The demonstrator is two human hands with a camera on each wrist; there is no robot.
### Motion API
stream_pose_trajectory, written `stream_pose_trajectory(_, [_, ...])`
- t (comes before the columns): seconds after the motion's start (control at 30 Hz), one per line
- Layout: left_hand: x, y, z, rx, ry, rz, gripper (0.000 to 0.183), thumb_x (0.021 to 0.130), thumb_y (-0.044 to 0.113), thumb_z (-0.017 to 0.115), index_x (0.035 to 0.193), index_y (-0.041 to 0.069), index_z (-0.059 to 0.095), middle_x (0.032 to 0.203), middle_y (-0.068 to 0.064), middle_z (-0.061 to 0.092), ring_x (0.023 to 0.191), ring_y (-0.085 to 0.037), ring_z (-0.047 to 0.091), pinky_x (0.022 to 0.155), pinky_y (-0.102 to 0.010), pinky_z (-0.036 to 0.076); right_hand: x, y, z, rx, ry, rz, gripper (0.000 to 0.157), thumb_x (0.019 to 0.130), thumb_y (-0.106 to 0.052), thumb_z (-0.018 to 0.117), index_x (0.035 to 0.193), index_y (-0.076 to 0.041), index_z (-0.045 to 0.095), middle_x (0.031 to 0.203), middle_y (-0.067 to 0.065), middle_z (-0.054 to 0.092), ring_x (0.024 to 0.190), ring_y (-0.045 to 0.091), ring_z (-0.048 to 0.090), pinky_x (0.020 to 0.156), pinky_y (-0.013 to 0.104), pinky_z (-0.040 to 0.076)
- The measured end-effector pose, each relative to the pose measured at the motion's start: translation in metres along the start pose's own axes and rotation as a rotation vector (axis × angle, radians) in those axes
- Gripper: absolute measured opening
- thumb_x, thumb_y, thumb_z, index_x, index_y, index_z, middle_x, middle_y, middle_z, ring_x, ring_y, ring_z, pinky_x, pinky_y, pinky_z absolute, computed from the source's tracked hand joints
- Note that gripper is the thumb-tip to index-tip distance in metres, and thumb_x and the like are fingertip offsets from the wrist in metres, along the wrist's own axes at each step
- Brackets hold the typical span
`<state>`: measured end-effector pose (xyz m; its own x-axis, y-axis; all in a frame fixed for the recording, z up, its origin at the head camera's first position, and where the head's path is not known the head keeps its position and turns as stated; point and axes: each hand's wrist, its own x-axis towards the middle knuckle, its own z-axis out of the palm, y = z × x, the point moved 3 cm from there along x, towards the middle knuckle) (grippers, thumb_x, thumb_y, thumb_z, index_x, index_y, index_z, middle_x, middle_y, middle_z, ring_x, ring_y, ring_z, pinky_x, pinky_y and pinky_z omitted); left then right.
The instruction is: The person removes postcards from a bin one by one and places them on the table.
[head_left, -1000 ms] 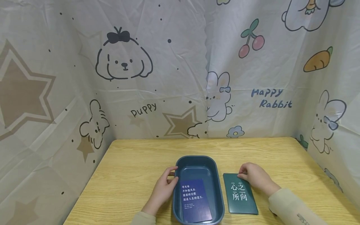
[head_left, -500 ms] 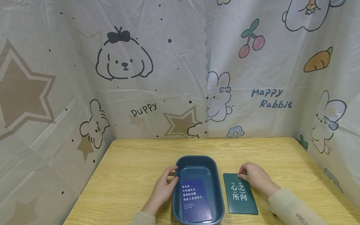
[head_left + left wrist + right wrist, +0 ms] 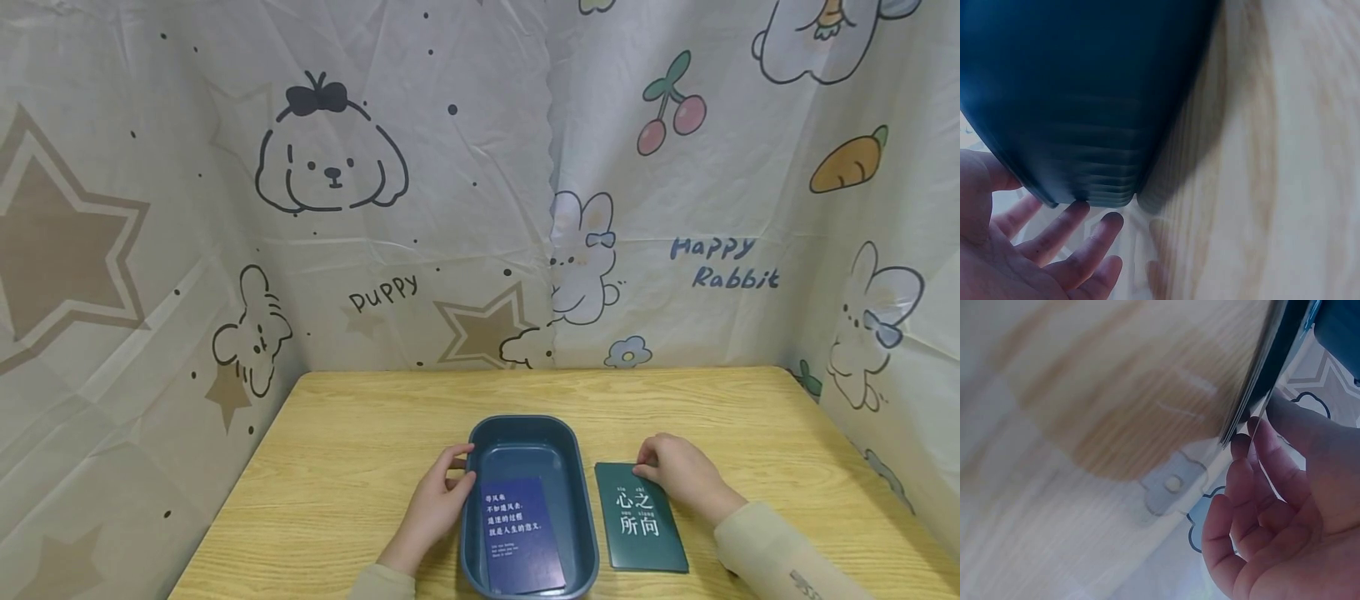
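Observation:
A dark blue-green rectangular tray stands on the table, and a purple-blue card printed with white characters lies inside it. My left hand rests at the tray's left side, thumb and index fingertips at the rim. In the left wrist view, its loosely spread fingers reach toward the outer wall. Right of the tray lies a stack of green cards with large white characters. My right hand pinches the top card at its far right corner; the right wrist view shows a thin sheet edge slightly apart from the stack.
The wood-grain table reaches back to a cream curtain with cartoon prints, which also hangs along both sides. A narrow strip of table separates the tray from the green stack.

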<state>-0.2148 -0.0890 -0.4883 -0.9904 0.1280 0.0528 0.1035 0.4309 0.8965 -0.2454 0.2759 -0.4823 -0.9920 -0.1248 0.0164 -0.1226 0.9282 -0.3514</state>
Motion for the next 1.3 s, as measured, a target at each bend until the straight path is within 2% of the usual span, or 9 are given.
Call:
stream_pose_trajectory(0.33, [0.0004, 0.0, 0.0003, -0.008, -0.001, -0.003, 0.039, 0.104, 0.014, 0.059, 0.143, 0.016, 0.056, 0.13, -0.02, 0.063, 0.098, -0.024, 0.069, 0.08, -0.038, 0.06, 0.0002, 0.0002, -0.0007, 0.011, 0.006, 0.02, 0.013, 0.088, -0.017, 0.081, 0.087, -0.012, 0.069, 0.081, -0.001, 0.065, 0.074, 0.014, 0.055, 0.069, 0.035, 0.052])
stream_pose_trajectory(0.77, [0.0014, -0.0006, 0.0008, -0.004, 0.003, 0.002, 0.04, 0.103, 0.013, 0.059, 0.143, 0.015, 0.056, 0.13, -0.02, 0.063, 0.098, -0.024, 0.069, 0.079, -0.038, 0.059, -0.0001, -0.0002, -0.0022, -0.049, 0.034, 0.028, 0.018, 0.086, -0.02, 0.084, 0.087, -0.011, 0.069, 0.08, 0.0, 0.066, 0.072, 0.015, 0.056, 0.067, 0.037, 0.053])
stream_pose_trajectory(1.3, [0.0005, -0.0014, 0.001, -0.012, 0.004, 0.001, 0.04, 0.103, 0.012, 0.059, 0.143, 0.014, 0.056, 0.13, -0.021, 0.063, 0.102, -0.029, 0.07, 0.083, -0.041, 0.061, -0.0005, 0.0003, -0.0015, -0.057, 0.043, 0.019, 0.018, 0.085, -0.021, 0.084, 0.085, -0.013, 0.068, 0.077, -0.002, 0.064, 0.07, 0.014, 0.053, 0.065, 0.035, 0.05])
